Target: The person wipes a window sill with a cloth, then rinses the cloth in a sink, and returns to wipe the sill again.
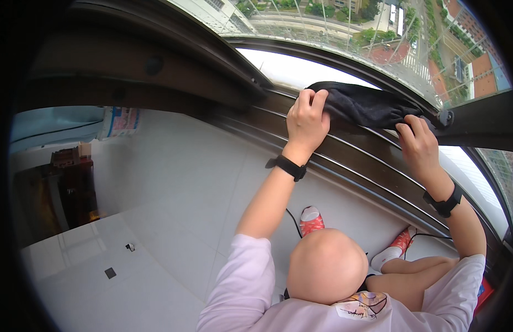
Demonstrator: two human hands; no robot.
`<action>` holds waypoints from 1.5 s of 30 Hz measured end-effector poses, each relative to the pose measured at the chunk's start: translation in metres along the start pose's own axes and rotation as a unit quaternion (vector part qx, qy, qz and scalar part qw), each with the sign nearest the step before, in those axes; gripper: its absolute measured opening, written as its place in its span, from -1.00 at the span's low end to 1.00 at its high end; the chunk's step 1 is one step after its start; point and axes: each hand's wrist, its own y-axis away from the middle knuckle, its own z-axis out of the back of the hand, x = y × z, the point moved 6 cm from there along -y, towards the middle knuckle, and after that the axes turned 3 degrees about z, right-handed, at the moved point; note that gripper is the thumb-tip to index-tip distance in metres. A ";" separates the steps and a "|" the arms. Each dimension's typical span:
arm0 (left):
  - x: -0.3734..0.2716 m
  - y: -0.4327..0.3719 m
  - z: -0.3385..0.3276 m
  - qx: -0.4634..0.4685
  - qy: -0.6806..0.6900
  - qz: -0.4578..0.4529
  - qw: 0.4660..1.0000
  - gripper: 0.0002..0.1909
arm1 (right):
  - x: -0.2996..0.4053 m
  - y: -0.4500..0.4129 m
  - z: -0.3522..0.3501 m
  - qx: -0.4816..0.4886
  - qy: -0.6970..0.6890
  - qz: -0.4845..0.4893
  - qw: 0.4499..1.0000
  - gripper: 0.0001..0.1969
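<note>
A dark, crumpled cloth (360,103) stretches between my two hands, above the metal tracks (356,149) of a sliding window. My left hand (308,118) grips its left end, with fingers curled over the fabric. At the other end, my right hand (418,143) pinches the cloth's lower right edge beside the window frame (472,120). Each wrist wears a black strap. Whether the cloth touches the sill beneath it cannot be told.
Wet glass (339,29) with thin bars outside rises behind the cloth. Pale floor tiles (177,186) lie left of the tracks. Black cable (430,235) runs by my socked feet. A red object (484,296) is at the lower right.
</note>
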 end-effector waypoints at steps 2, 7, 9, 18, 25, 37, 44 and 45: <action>0.018 0.029 0.014 0.029 -0.041 0.009 0.999 -0.59 | 0.017 0.011 -0.026 0.077 -0.070 0.042 0.994 -0.73; 0.064 0.080 0.036 0.080 -0.114 0.038 0.990 -0.61 | 0.066 0.024 -0.092 0.191 -0.152 0.075 0.967 -0.64; 0.084 0.084 0.051 0.065 -0.129 0.037 0.989 -0.61 | 0.082 0.009 -0.098 0.168 -0.142 0.072 0.973 -0.59; 0.207 0.056 0.091 0.016 -0.281 0.113 0.953 -0.61 | 0.141 -0.085 -0.177 0.206 -0.209 0.073 0.953 -0.43; 0.232 0.044 0.089 0.042 -0.416 0.197 0.887 -0.68 | 0.168 -0.124 -0.202 0.226 -0.195 0.035 0.954 -0.44; 0.246 0.028 0.086 -0.009 -0.342 0.173 0.924 -0.71 | 0.158 -0.135 -0.197 0.186 -0.206 0.056 0.959 -0.57; 0.245 0.030 0.092 0.051 -0.208 0.247 0.945 -0.66 | 0.145 -0.127 -0.196 0.198 -0.233 0.080 0.949 -0.57; 0.236 0.031 0.089 0.051 -0.208 0.247 0.945 -0.66 | 0.139 -0.121 -0.196 0.198 -0.233 0.081 0.949 -0.57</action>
